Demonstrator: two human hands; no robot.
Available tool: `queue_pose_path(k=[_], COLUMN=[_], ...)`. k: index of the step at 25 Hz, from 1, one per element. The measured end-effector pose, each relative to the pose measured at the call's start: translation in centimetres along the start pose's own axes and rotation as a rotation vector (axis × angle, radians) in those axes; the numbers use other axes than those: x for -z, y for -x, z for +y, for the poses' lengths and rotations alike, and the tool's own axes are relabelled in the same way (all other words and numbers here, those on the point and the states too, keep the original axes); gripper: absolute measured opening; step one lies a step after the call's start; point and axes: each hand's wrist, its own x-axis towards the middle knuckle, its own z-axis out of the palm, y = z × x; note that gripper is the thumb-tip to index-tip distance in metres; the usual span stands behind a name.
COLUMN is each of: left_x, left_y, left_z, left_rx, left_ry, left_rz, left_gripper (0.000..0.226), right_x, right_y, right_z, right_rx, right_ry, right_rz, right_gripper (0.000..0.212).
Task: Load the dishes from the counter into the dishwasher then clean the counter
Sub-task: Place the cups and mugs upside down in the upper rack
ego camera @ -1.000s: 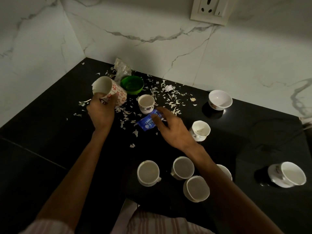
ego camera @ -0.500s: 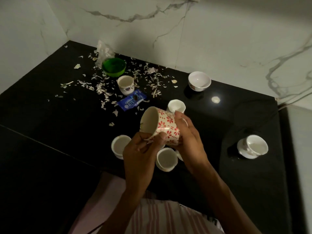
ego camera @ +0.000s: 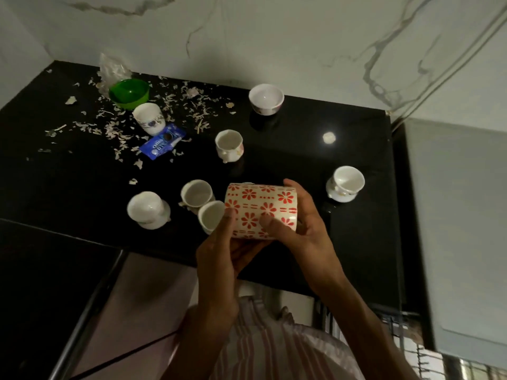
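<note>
Since half a second ago the red-flowered mug (ego camera: 260, 211) has turned from showing its open mouth to lying on its side with its patterned wall facing up, and it now sits lower and closer to the body above the front edge of the black counter (ego camera: 343, 229). Both hands hold it off the surface: the left hand (ego camera: 219, 250) cups it from below with the thumb pressed on the left of the pattern, and the right hand (ego camera: 299, 229) wraps its right end, thumb on the front and fingers curled over the far side. Just left of the mug stand three white cups: one (ego camera: 210, 216) partly behind the left thumb, one (ego camera: 196, 193) beyond it, and one (ego camera: 148, 209) farther left. Beyond the mug stands a white cup with a handle (ego camera: 229, 145); to the mug's right, well apart, is another cup (ego camera: 346, 183). Far beyond it near the marble wall sits a small white bowl (ego camera: 266, 99). Far left of the mug lie a blue Oreo wrapper (ego camera: 162, 142), a floral cup (ego camera: 149, 117), a green bowl (ego camera: 129, 93) and scattered pale peelings (ego camera: 115, 130).
</note>
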Motion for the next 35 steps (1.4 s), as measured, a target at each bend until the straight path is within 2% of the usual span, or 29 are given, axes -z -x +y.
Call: queue_pose_path(k=[4,8,14,18,20,21,22,23,25,26,27,28,30,35], left_x=[-0.9,-1.1,-0.5,0.5,1.4,1.8,1.8,2.0,2.0,2.0,1.8,1.2,0.5,-0.6], left_y=[2.2,3.4,2.3,1.3,1.6,1.8,2.3,2.7,3.8,4.0,3.8,4.4,5.7,9.7], left_z=[-2.1,-4.0,-5.1,-5.8,-6.3,-7.1,-7.7,-8.1,-8.9,-9.4,-9.7,-9.7,-10.7,-14.6], left_rx=[0.134,0.308,0.388,0.481,0.471,0.415,0.466,0.49,0.473,0.419,0.446,0.572,0.693,0.741], left_ry=[0.171,0.267,0.128,-0.042,-0.139,-0.231,-0.176,-0.141,-0.205,-0.26,-0.255,-0.189,-0.176,-0.3], left_rz=[-0.038,-0.125,-0.297,-0.397,-0.496,-0.536,-0.525,-0.477,-0.576,-0.567,-0.558,-0.522,-0.495,-0.52], left_gripper=[0.042,0.056,0.054,0.058,0.07,0.065,0.052,0.049,0.05,0.051,0.063,0.067,0.054,0.051], right_x=[2.0,2.6,2.9,2.2,1.8,1.6,1.6,1.7,1.9,2.1,2.3,2.7,3.5,6.8], right_y=[3.2,6.3,8.6,11.2,12.5,13.1,13.7,14.3,15.3,15.7,16.2,16.8,18.4,23.8], right_z=[0.2,0.8,1.6,3.1,3.9,4.3,4.5,4.7,4.9,4.9,5.0,5.1,5.6,7.2], right_rx=[0.059,0.134,0.249,0.21,0.174,0.158,0.145,0.133,0.104,0.089,0.077,0.067,0.041,0.008], right_ry=[0.095,0.273,0.493,0.494,0.483,0.48,0.472,0.466,0.483,0.5,0.514,0.524,0.536,0.488], right_rz=[0.043,0.176,0.316,0.428,0.466,0.475,0.482,0.488,0.49,0.484,0.477,0.472,0.461,0.488], right_gripper=[0.085,0.094,0.09,0.09,0.091,0.092,0.092,0.093,0.095,0.096,0.096,0.096,0.097,0.095])
